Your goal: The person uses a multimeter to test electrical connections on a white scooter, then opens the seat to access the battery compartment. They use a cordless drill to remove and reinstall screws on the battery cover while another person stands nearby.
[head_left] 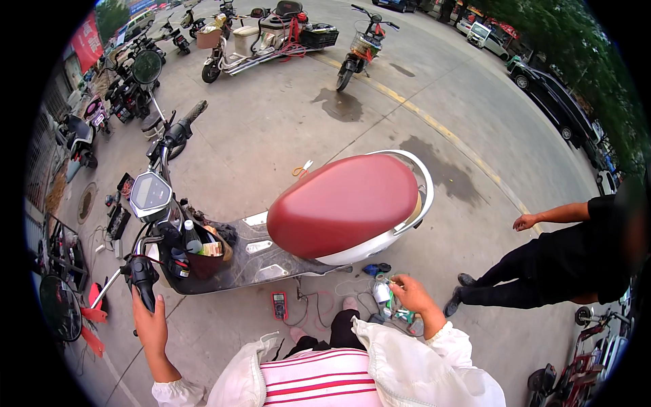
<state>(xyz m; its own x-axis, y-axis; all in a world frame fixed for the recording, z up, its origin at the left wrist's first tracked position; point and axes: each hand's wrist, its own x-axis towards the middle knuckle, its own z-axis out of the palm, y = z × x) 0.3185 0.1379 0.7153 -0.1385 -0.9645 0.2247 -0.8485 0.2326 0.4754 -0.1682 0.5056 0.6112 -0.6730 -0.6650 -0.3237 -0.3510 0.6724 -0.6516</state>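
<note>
While our left hand reaches the black handlebar grip on the near side of the scooter, its fingers stretch along the grip, and we cannot tell whether they close round it. Our right hand is raised above the ground with its fingers bent and fingertips close together; we cannot tell whether something small is pinched there. Below that hand lies a cluster of small items, too jumbled to separate.

The scooter stands across in front of us, its red seat to the right and its display to the left. A bottle stands in the front compartment. On the ground near our feet lies a red-edged multimeter, with wires beside it. To our right stands another person in dark clothes.
</note>
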